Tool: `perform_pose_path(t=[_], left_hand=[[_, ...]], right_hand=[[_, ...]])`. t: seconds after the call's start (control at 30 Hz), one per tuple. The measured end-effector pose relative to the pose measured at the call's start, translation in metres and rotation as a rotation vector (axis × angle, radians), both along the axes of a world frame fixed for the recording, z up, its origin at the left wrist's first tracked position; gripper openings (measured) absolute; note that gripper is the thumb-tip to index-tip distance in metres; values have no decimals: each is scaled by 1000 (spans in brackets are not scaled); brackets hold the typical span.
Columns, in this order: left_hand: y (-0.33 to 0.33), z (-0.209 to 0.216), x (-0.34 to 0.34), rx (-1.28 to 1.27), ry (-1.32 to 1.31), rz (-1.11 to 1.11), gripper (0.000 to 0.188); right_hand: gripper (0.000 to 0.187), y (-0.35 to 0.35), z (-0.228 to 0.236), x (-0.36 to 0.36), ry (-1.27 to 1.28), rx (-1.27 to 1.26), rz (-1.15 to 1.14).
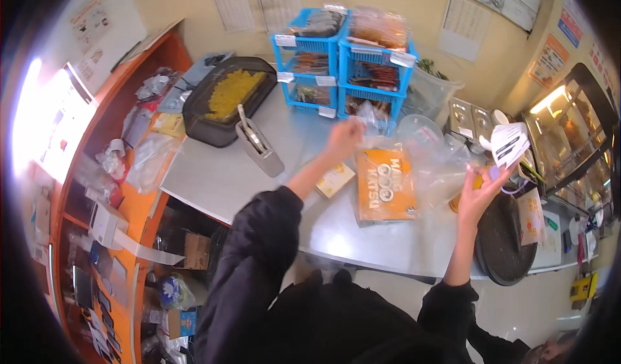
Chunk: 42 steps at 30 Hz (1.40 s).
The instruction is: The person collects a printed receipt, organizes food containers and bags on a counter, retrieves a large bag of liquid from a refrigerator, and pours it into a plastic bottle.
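My left hand (346, 138), blurred, is closed just in front of the blue stacked baskets (317, 42). Clear plastic (372, 117) lies close to its fingertips, but I cannot make out what they hold. My right hand (480, 192) is raised on the right side of the counter, thumb and fingers apart. A clear plastic bag (440, 182) spreads between the hands and reaches near the right thumb. Just past the right fingers is a white piece with dark stripes (510, 144). Between my arms lies an orange box (387, 186), with a small white-and-yellow box (335, 179) beside it.
A dark tray of yellow food (236, 96) and a grey dispenser (260, 149) are on the left counter (200, 180). Metal containers (467, 119) and a lit display case (569, 125) stand at right. A dark round board (506, 241) overhangs the front edge.
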<state>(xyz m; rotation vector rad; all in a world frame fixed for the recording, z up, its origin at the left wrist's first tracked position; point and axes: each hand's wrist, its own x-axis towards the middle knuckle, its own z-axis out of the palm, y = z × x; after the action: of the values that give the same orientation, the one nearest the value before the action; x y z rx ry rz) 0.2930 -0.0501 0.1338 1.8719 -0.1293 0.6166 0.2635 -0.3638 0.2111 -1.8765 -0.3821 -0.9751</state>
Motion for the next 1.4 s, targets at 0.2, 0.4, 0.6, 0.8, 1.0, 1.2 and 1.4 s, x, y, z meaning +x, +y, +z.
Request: perform_pose_path(t=[0.2,0.4,0.6,0.8,1.0,1.2,1.4], left_hand=[[6,112,10,-225,9,-21,11],[42,103,-31,-435,194,-62,33],[80,71,-139,-486,202,-65,43],[76,-3,-242,-859,221,-382,82],[77,-96,-291,-1083,615,-247,65],[122,-115,-295,-712,678,-204,50],[173,-110,-259,-291,531,174,45]], right_hand=[[89,-49,23,38,38,71,-57],[58,-19,73,-15,-196,-234,-276],[32,55,84,-97,237,-473,497],[28,190,21,-119,758,-472,1361],[23,299,-100,-104,849,-261,893],[26,348,-175,-89,472,-190,646],[24,378,-193,-75,428,-22,506]])
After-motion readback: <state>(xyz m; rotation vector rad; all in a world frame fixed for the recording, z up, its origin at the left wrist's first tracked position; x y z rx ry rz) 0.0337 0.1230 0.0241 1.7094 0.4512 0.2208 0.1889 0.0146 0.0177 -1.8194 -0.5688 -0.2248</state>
